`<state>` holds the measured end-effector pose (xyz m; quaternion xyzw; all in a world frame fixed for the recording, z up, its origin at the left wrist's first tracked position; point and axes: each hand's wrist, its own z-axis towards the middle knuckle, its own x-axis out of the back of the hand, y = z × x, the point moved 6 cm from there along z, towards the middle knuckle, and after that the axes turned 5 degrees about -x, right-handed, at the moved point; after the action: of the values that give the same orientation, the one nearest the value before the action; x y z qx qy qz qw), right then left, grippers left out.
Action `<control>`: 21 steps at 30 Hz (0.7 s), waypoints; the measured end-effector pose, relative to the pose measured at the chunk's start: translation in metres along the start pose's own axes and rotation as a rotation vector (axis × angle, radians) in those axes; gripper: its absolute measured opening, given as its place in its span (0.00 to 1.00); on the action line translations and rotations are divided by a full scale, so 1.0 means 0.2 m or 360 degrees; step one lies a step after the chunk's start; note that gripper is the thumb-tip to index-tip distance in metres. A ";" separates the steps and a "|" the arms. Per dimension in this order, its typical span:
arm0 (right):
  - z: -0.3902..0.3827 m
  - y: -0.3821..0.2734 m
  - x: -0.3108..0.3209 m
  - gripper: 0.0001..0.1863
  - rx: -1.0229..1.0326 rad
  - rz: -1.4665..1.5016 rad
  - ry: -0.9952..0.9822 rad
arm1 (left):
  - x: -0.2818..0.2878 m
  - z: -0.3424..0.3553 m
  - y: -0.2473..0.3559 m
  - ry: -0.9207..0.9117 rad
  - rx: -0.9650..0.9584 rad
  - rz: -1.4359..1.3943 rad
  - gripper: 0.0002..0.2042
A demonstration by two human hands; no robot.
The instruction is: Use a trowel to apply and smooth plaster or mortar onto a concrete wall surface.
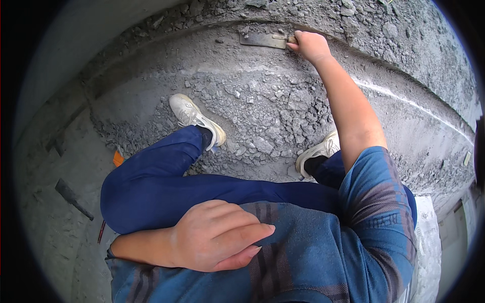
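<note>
At the top of the view my right hand point(311, 46), arm stretched out, is closed around the short handle of a trowel point(263, 40). The trowel's flat, grey-dusted metal blade points left and lies along a dusty ledge point(212, 55) beside loose rubble. My left hand point(214, 237) rests against my shirt near my lap. Its back faces up and the fingers are loosely bent, with thumb and forefinger apart; nothing shows in it. The palm is hidden.
Broken grey rubble point(262, 116) lies between my white shoes, with more debris point(389, 30) banked beyond the ledge. At left lie a dark-headed tool point(68, 194), an orange piece point(118, 159) and a thin red stick point(101, 231). A whitish sheet or sack point(427, 242) is at right.
</note>
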<state>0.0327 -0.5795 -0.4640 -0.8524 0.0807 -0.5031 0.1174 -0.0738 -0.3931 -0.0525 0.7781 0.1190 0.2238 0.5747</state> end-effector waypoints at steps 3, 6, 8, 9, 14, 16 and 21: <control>0.00 -0.02 0.01 0.22 0.0001 -0.0022 -0.0033 | 0.00 0.00 0.01 0.0009 -0.0010 0.0008 0.14; -0.02 -0.05 -0.04 0.22 -0.0125 0.0076 0.0021 | -0.01 0.00 0.01 0.0018 -0.0020 0.0001 0.14; -0.02 -0.06 -0.02 0.22 -0.0097 0.0080 0.0058 | -0.02 -0.01 0.01 0.0011 -0.0016 -0.0004 0.14; -0.03 -0.08 0.01 0.22 -0.0068 0.0092 0.0093 | -0.02 -0.01 0.02 0.0016 -0.0033 0.0005 0.14; -0.02 0.06 0.28 0.24 -0.0029 0.0267 0.0089 | 0.00 -0.01 0.00 -0.0001 -0.0053 0.0040 0.14; -0.04 0.20 0.45 0.24 -0.0097 0.0522 0.0204 | 0.00 -0.01 0.00 -0.0002 -0.0058 0.0114 0.14; -0.20 0.67 0.94 0.22 -0.0453 0.0680 0.0950 | -0.01 0.00 0.03 -0.0031 -0.0185 0.0094 0.14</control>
<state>0.0851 -0.7603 -0.3253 -0.6404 0.3559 -0.6769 0.0715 -0.0759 -0.3961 -0.0483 0.7488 0.0772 0.2396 0.6132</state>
